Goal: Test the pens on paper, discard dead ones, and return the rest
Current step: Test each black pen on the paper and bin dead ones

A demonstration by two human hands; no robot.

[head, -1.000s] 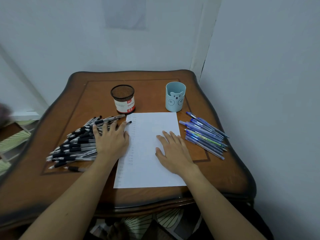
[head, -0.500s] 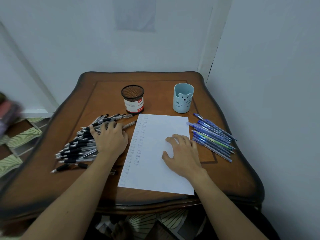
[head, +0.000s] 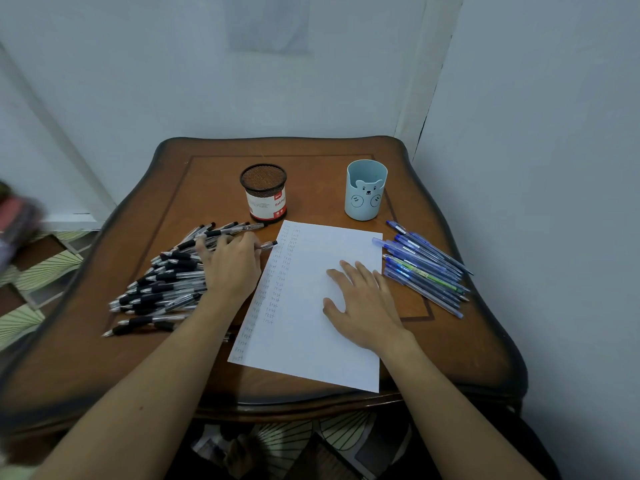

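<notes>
A white paper sheet (head: 304, 344) with columns of small written marks along its left side lies on the wooden table (head: 450, 344). Left of it is a heap of several black pens (head: 159, 289). My left hand (head: 232, 271) rests on that heap, fingers curled over a black pen (head: 269, 244) whose tip sticks out toward the paper. My right hand (head: 363, 303) lies flat on the paper with its fingers spread. Several blue pens (head: 426, 268) lie to the right of the sheet.
A black mesh pen holder (head: 264, 192) and a light blue bear-face cup (head: 366, 190) stand behind the paper. Walls close in behind and on the right. Patterned floor shows past the table's left edge (head: 114, 216).
My left hand's fingers went from straight over the black pens to curled around one near the paper. My right hand stays flat on the sheet. The view shifted slightly.
</notes>
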